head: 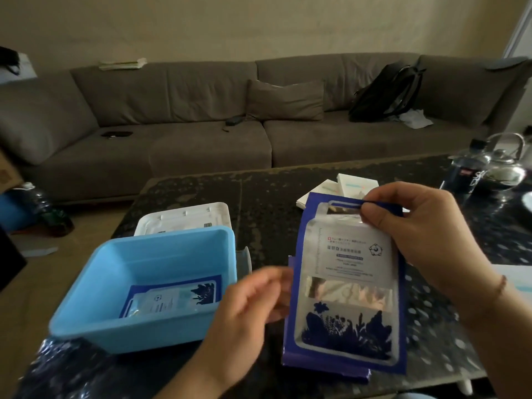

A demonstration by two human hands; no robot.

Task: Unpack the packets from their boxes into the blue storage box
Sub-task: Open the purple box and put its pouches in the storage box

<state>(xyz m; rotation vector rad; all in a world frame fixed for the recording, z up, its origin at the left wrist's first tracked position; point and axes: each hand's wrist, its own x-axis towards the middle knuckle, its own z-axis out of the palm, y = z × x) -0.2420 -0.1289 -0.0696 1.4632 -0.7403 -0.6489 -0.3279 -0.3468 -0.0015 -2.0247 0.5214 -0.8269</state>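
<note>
Packet (pixel 345 286) hangs upright right of centre, pinched at its top by the right hand (pixel 426 226), left hand (pixel 247 300) loosely spread beside it, blue storage box (pixel 121 326) lower left.

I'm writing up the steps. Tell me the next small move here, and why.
Probably carry the packet left and drop it into the blue box. The right hand pinches its top edge, holding it upright above the table, while the left hand sits blurred at its left edge. One packet already lies flat in the box, with room left beside it.
</note>
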